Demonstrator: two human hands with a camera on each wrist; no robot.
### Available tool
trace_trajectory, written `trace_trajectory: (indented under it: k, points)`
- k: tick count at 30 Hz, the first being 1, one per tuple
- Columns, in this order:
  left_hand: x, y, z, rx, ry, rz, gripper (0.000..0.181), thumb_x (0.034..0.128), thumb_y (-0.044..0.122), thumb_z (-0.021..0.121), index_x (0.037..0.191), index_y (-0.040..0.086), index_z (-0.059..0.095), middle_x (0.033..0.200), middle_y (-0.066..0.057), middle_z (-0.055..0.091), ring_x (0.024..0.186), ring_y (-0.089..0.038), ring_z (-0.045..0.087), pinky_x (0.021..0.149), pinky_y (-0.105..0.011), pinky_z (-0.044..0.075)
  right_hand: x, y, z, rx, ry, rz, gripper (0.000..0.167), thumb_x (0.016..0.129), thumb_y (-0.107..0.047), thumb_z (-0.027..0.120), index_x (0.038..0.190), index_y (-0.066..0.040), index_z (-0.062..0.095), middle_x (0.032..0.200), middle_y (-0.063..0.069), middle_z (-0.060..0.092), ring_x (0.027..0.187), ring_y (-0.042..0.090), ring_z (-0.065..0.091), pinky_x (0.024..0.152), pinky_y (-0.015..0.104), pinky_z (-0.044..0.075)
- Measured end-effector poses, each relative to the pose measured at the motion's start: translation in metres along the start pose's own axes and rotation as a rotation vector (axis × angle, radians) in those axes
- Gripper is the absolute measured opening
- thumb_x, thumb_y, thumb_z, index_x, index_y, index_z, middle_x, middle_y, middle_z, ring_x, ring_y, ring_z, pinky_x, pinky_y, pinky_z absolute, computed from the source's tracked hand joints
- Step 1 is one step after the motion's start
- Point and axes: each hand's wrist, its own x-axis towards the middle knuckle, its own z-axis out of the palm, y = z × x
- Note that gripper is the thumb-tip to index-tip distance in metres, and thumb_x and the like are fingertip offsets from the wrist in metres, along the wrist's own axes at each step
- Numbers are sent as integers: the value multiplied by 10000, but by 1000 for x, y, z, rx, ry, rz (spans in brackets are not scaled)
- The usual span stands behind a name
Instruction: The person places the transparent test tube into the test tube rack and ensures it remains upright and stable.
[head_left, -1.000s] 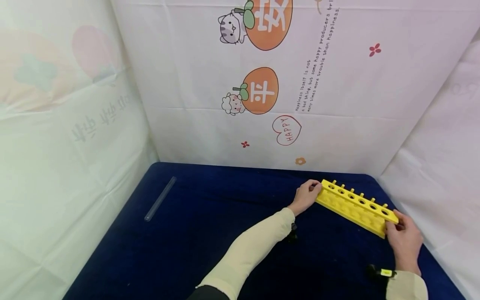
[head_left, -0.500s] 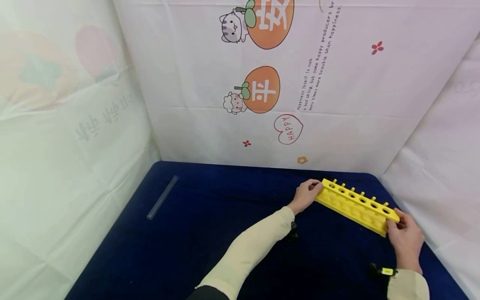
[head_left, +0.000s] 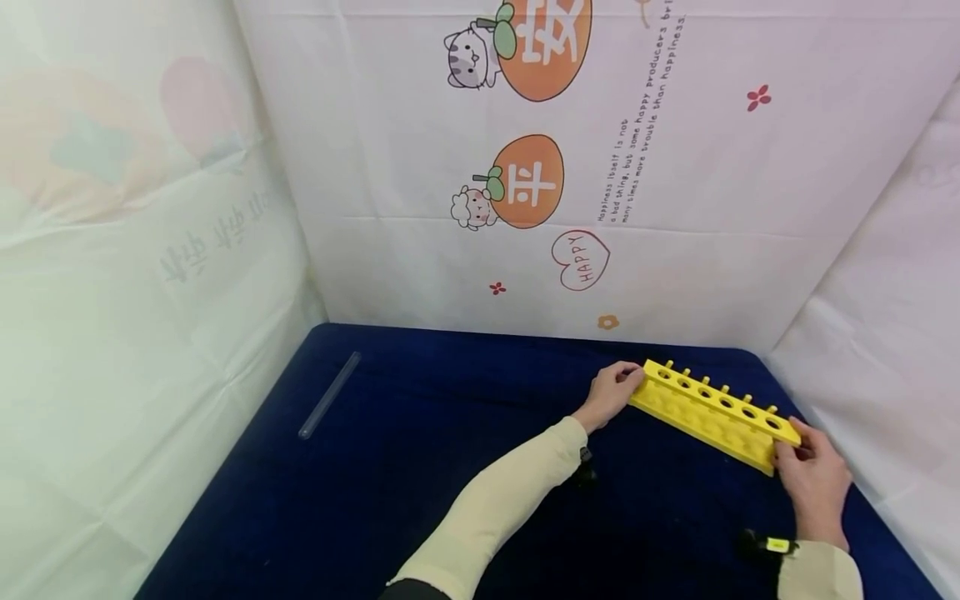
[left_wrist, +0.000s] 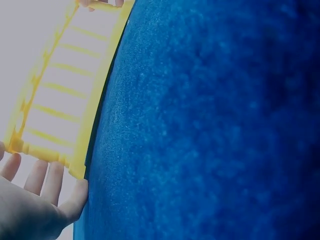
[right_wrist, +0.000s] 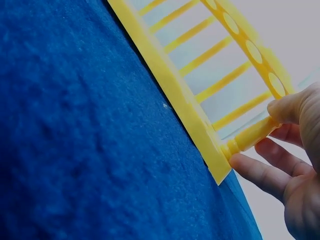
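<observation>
Rack [head_left: 708, 422], yellow, two-tiered: upper plate pierced by a row of six round holes, short pegs along its far edge. Position: right side of the blue-covered bench [head_left: 420, 467], slanting, right end nearer the wearer. Base is close to the cloth; full contact cannot be told. Left grip [head_left: 611, 393]: holds the rack's left end, fingers against the end post in the wrist view. Right grip [head_left: 815, 482]: pinches the right end between thumb and fingers. Clear tube [head_left: 330, 396] lies slantwise at bench left, well apart from both hands.
</observation>
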Motion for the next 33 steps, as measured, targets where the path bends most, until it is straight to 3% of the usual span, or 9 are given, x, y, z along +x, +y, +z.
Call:
trace_trajectory:
  k: [12, 19, 33]
  points:
    - [-4, -5, 1, -29, 60, -44, 238, 993, 424, 550, 1168, 312, 667, 938, 114, 627, 858, -192, 658, 631, -232, 504, -2, -1, 3, -53, -64, 6, 562, 938, -247, 535, 1487, -174, 440, 1364, 216, 570, 787, -109, 392, 548, 82, 365]
    - [0, -5, -1, 21, 74, -30, 254, 996, 446, 534, 1186, 324, 651, 931, 104, 615, 804, -136, 625, 626, -227, 490, -1, -6, 5, -54, -55, -20, 548, 943, -245, 541, 1480, -179, 453, 1358, 210, 581, 772, -154, 350, 560, 67, 350]
    - [-3, -3, -9, -13, 114, -62, 263, 989, 453, 545, 1193, 333, 659, 921, 128, 607, 789, -142, 630, 617, -231, 493, -5, -14, 10, -48, -51, -50, 534, 946, -235, 549, 1471, -176, 467, 1324, 225, 600, 740, -195, 316, 555, 48, 337]
